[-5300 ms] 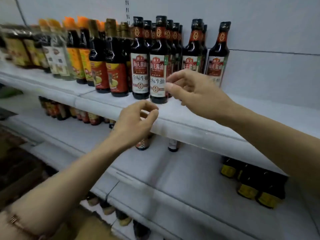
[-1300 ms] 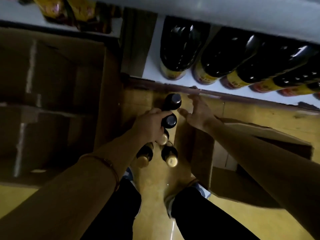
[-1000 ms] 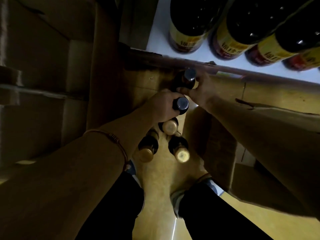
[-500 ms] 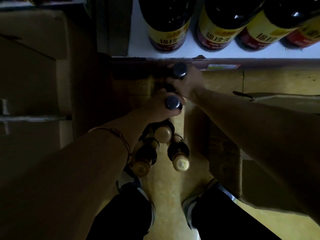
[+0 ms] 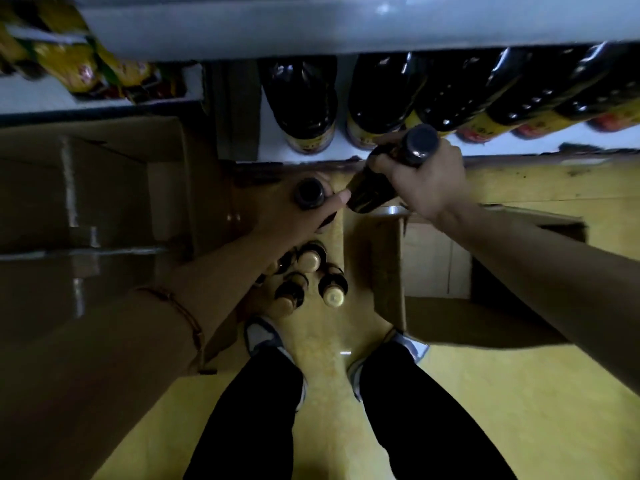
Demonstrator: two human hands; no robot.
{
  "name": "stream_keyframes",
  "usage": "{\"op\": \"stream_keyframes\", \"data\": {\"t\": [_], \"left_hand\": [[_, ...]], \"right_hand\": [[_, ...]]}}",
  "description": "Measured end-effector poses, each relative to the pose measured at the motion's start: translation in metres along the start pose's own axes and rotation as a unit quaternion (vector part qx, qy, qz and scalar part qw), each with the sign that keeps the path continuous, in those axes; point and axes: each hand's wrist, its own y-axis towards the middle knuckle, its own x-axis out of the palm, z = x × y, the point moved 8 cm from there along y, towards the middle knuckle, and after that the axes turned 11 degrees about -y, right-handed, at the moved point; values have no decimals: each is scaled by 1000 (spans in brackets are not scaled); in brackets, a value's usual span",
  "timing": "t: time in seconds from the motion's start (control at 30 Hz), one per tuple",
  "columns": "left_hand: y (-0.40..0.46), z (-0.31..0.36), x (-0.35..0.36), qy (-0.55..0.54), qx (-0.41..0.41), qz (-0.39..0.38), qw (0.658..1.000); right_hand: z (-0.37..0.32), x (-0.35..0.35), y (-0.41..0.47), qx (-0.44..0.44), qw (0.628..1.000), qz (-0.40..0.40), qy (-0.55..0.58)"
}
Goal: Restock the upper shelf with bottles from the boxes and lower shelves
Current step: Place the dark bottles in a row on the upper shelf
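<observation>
I look straight down at the floor in front of the shelves. My right hand [image 5: 424,183] is shut around the neck of a dark bottle with a black cap [image 5: 375,192], lifted clear of the floor and tilted. My left hand [image 5: 294,216] grips the neck of a second dark bottle [image 5: 309,193] just left of it. Three bottles with gold caps [image 5: 313,277] stand on the yellow floor below my left hand, between the boxes.
A large cardboard box [image 5: 104,209] sits at my left, an open one [image 5: 450,271] at my right. The bottom shelf [image 5: 346,155] holds a row of big dark bottles [image 5: 301,102]. Yellow packets [image 5: 69,64] lie at far left. My feet [image 5: 266,341] stand behind the floor bottles.
My right hand has lifted its bottle up and to the right, tilting it. My left hand keeps hold of the other bottle and has risen slightly. The view has tilted up to show more shelf.
</observation>
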Motion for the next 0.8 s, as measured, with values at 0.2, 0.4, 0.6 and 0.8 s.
{"op": "stream_keyframes", "data": {"t": [0.2, 0.4, 0.6, 0.8], "left_hand": [[-62, 121, -2, -16, 38, -48, 998], [-137, 219, -5, -110, 92, -5, 990], [-195, 282, -26, -148, 166, 10, 975], [-255, 373, -25, -70, 298, -137, 942]], "right_hand": [[-54, -103, -53, 1, 998, 27, 57], [-106, -199, -119, -23, 993, 42, 110], [-157, -280, -205, -55, 971, 159, 169], [-197, -332, -295, -28, 954, 263, 140]]}}
